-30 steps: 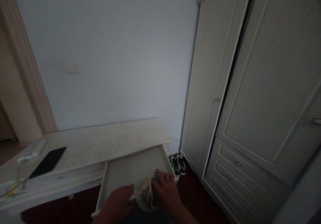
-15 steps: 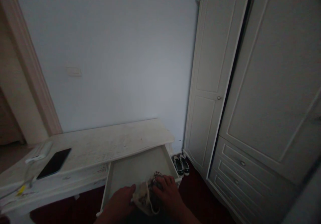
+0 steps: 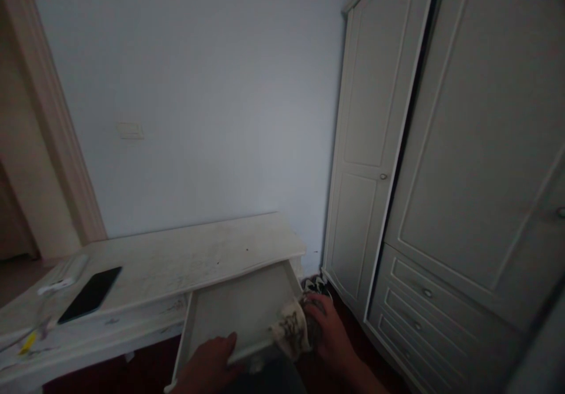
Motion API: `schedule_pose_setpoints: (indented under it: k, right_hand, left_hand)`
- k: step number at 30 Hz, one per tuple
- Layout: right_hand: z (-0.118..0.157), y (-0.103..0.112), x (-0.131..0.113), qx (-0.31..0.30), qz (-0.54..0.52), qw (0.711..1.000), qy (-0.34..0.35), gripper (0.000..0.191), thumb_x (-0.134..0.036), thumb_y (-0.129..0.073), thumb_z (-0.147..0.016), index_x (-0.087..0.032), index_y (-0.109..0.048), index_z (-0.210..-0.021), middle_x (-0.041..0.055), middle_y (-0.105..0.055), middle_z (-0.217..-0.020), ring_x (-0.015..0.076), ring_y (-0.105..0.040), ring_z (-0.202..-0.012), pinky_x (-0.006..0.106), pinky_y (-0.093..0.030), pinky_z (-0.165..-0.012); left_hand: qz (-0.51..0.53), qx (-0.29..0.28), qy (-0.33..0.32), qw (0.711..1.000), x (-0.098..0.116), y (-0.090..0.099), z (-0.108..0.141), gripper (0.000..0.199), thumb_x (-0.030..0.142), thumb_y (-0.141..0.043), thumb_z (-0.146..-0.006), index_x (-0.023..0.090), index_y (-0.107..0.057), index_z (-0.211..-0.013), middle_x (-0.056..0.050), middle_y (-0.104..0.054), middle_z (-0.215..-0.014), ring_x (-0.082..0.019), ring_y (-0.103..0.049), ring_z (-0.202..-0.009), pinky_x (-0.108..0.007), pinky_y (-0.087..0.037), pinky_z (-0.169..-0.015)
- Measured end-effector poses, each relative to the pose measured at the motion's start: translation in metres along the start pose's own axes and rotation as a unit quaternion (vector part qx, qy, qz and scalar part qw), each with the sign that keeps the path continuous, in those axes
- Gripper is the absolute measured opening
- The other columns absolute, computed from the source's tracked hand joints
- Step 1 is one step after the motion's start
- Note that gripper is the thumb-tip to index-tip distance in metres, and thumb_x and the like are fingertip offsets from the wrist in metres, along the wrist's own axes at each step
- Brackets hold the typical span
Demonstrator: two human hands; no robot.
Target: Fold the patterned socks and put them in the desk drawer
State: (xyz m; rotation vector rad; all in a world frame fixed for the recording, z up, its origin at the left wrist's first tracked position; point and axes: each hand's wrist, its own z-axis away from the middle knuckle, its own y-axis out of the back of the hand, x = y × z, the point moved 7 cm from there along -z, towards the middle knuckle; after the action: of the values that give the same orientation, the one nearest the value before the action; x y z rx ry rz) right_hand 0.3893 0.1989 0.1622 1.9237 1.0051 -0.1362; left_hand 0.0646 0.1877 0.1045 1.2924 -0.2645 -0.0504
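A white drawer (image 3: 238, 309) stands pulled out from the right part of a white desk (image 3: 198, 253). Over the drawer's right front corner, my right hand (image 3: 324, 326) is closed on a crumpled patterned cloth (image 3: 291, 329), light with dark markings, which hangs to the left of the fingers. My left hand (image 3: 212, 361) is at the drawer's front left, thumb apart from the other fingers, whose tips are hidden. No object shows in it. The inside of the drawer is bare where it shows.
A dark tablet (image 3: 90, 294) and a white power strip (image 3: 64, 273) lie on the desk's left end, by a cable with a yellow tag (image 3: 29, 342). Dark shoes (image 3: 315, 284) stand on the red floor between desk and wardrobe (image 3: 357, 206). A doorway frame rises at far left.
My right hand has moved right with the cloth, away from my left hand. My left hand has let go of the cloth and stays near the drawer's front. The view has shifted slightly.
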Motion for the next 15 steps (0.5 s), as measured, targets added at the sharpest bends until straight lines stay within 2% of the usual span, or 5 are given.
schedule_pose_setpoints:
  k: [2, 4, 8, 10, 15]
  right_hand:
    - [-0.005, 0.019, 0.009, 0.065, -0.025, 0.996, -0.063, 0.050, -0.023, -0.068, -0.081, -0.026, -0.070, -0.131, 0.0150, -0.054, -0.148, 0.0327, -0.055, -0.137, 0.044, -0.044, -0.115]
    - [-0.008, 0.025, 0.022, 0.087, -0.029, 0.988, -0.125, 0.058, -0.030, -0.071, -0.080, -0.024, -0.066, -0.137, 0.0166, -0.051, -0.150, 0.0348, -0.052, -0.141, 0.046, -0.042, -0.119]
    - [-0.008, -0.007, 0.045, -0.038, -0.038, 0.966, -0.254, 0.072, -0.040, -0.075, -0.075, -0.017, -0.061, -0.142, 0.0186, -0.059, -0.139, 0.0363, -0.059, -0.133, 0.044, -0.045, -0.115]
    - [-0.009, -0.021, 0.049, -0.064, -0.033, 0.952, -0.298, 0.072, -0.042, -0.071, -0.080, -0.016, -0.057, -0.146, 0.0189, -0.059, -0.138, 0.0347, -0.063, -0.129, 0.042, -0.047, -0.112]
    - [-0.039, -0.031, 0.046, -0.098, 0.030, 0.944, -0.315, 0.082, -0.038, -0.067, -0.087, -0.030, -0.038, -0.163, 0.0141, -0.055, -0.142, 0.0310, -0.067, -0.123, 0.038, -0.049, -0.100]
  left_hand:
    - [-0.003, -0.012, 0.003, 1.000, 0.002, 0.002, 0.001, 0.070, 0.056, -0.053, -0.093, 0.022, -0.055, -0.155, -0.017, -0.070, -0.145, -0.034, -0.065, -0.132, -0.045, -0.047, -0.113]
    - [-0.010, -0.019, 0.001, 1.000, 0.004, 0.003, 0.002, 0.070, 0.055, -0.052, -0.094, 0.021, -0.054, -0.155, -0.017, -0.069, -0.146, -0.034, -0.064, -0.133, -0.045, -0.046, -0.115]
    - [-0.017, -0.015, -0.003, 1.000, 0.002, 0.001, 0.000, 0.069, 0.055, -0.050, -0.095, 0.021, -0.054, -0.155, -0.017, -0.070, -0.143, -0.034, -0.065, -0.132, -0.046, -0.046, -0.114]
    - [-0.019, -0.014, -0.005, 1.000, 0.000, -0.002, -0.002, 0.070, 0.055, -0.050, -0.095, 0.021, -0.054, -0.155, -0.017, -0.071, -0.141, -0.035, -0.066, -0.130, -0.047, -0.048, -0.112]
    - [-0.022, -0.012, -0.013, 1.000, 0.003, 0.000, 0.000, 0.068, 0.057, -0.045, -0.097, 0.021, -0.054, -0.154, -0.017, -0.072, -0.140, -0.034, -0.066, -0.129, -0.047, -0.048, -0.111]
